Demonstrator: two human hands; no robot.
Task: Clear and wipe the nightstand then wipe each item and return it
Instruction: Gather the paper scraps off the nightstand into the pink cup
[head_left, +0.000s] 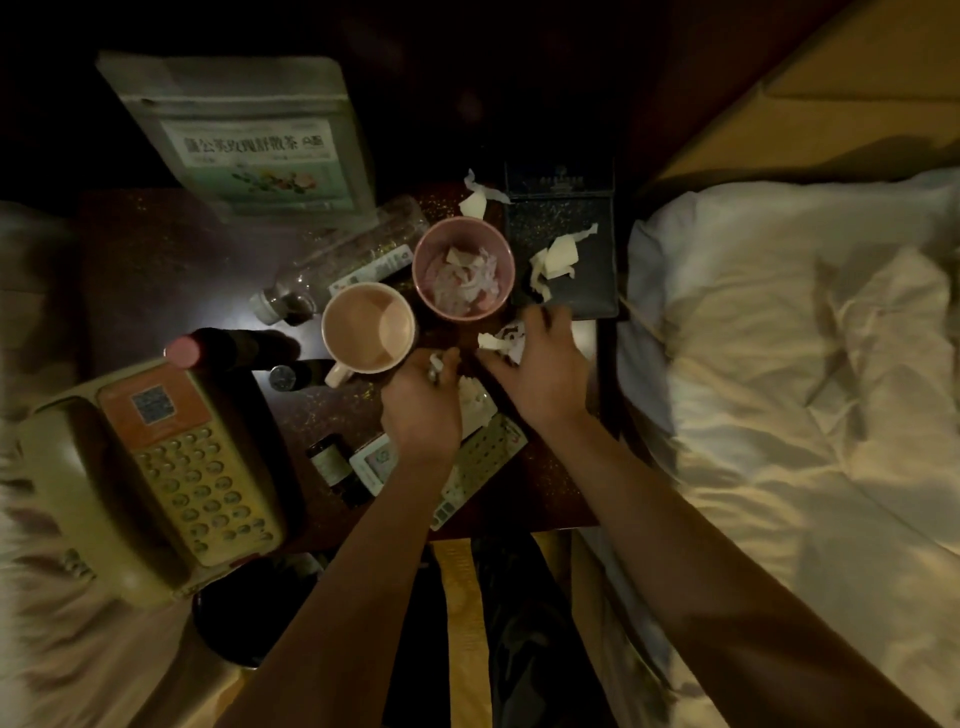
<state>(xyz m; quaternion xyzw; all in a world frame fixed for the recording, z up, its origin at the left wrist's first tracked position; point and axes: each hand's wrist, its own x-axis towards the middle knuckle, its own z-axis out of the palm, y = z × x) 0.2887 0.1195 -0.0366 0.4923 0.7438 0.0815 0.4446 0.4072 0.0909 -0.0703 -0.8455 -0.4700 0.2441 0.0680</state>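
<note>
- The nightstand (156, 270) is dark red-brown wood, between two beds, and it is full of things and sprinkled with tiny shiny bits.
- The left hand (423, 400) is curled, and it pinches a small pale scrap just in front of the cream mug (368, 328).
- The right hand (540, 364) has its fingers bent down over a crumpled white paper (501, 340) on the wood, touching it.
- The cream mug is empty inside, and its handle points toward the person.
- Right beside it stands a pink cup (464, 268) stuffed with crumpled wrappers.
- A dark tray (563, 234) sits at the right side of the top, with torn white paper bits (553, 260) on it.
- A clear plastic bottle (343, 260) lies on its side behind the mug.
- A big pale green tea packet (244, 135) leans up at the back.
- An old yellow phone (150, 478) sits at the front left, hanging over the edge.
- A small dark bottle (332, 467) and a pill sheet (483, 457) lie near the front, partly under the left arm.
- A bed with a white pillow (779, 338) is on the right.
</note>
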